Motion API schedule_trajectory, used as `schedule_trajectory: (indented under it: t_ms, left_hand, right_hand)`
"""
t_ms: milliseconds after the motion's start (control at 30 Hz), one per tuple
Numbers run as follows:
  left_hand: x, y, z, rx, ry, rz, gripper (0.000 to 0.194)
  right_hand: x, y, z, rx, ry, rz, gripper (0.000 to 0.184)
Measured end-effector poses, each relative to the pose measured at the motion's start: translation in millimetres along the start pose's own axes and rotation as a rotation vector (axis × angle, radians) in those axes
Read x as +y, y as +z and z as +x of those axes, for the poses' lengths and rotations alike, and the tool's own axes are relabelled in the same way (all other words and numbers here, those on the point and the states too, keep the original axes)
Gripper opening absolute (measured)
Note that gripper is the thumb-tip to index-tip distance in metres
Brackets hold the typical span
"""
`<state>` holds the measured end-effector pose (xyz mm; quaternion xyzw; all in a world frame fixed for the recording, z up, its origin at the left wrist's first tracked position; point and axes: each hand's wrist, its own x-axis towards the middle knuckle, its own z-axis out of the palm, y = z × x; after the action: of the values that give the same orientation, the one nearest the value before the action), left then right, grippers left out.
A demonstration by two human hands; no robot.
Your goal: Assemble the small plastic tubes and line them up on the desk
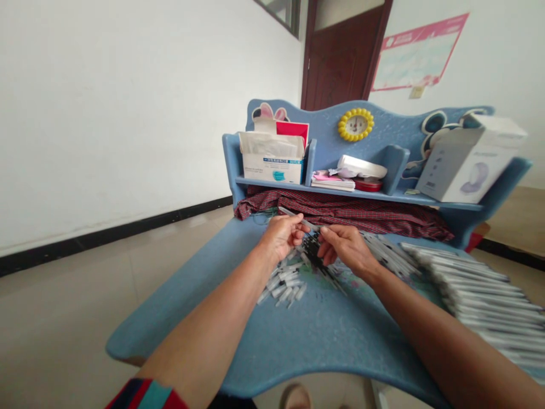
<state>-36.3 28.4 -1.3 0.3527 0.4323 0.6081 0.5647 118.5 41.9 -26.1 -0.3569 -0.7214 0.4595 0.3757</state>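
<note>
My left hand point(284, 234) is closed in a pinch on a thin, clear pen barrel point(309, 225), whose one end sticks out past the fingers. My right hand point(346, 247) pinches the barrel's other end. Whether a refill is inside it is too small to tell. Below the hands lies a loose bunch of dark pen refills point(315, 253). A heap of short, whitish translucent pen caps point(286, 284) is spread to the left of the refills. To the right of my right hand lie several clear barrels point(389, 254), partly behind the wrist.
A big stack of pens point(498, 301) covers the right side of the blue desk point(293, 346). Checked cloth point(353, 217) lies under the shelf point(361, 192). The shelf holds an opened carton point(272, 162), a white box point(464, 162), papers point(332, 182) and a red tin point(368, 186).
</note>
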Motion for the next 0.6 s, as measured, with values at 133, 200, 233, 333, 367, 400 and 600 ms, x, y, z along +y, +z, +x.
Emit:
schedule_trajectory:
  t_ms: [133, 200, 233, 333, 367, 400, 600]
  left_hand:
    - [-0.6, -0.9, 1.6, 0.013, -0.004, 0.001, 0.019]
    - [-1.1, -1.2, 2.4, 0.013, -0.008, 0.004, 0.019]
    - [-1.5, -1.1, 2.5, 0.013, -0.007, 0.010, 0.019]
    - [-2.9, -0.3, 2.2, 0.016, 0.012, 0.040, 0.018]
    - [-3.3, 0.0, 1.9, 0.017, 0.018, 0.052, 0.019]
    - [-3.6, 0.4, 1.6, 0.015, 0.023, 0.063, 0.018]
    - [-3.3, 0.7, 0.6, 0.021, 0.031, 0.090, 0.017]
  right_hand:
    - [0.1, -3.9, -0.8, 0.021, -0.033, 0.044, 0.040]
    - [1.9, -4.9, -0.4, 0.055, -0.078, 0.034, 0.035]
    - [3.1, -4.7, -0.1, 0.069, -0.094, 0.029, 0.034]
    - [7.3, -2.7, 0.9, 0.088, -0.128, -0.020, 0.029]
    - [8.4, -2.0, 0.9, 0.089, -0.132, -0.052, 0.030]
    - [9.2, -1.5, 0.8, 0.084, -0.128, -0.082, 0.032]
    - [7.6, -2.0, -1.2, 0.037, -0.038, -0.008, 0.038]
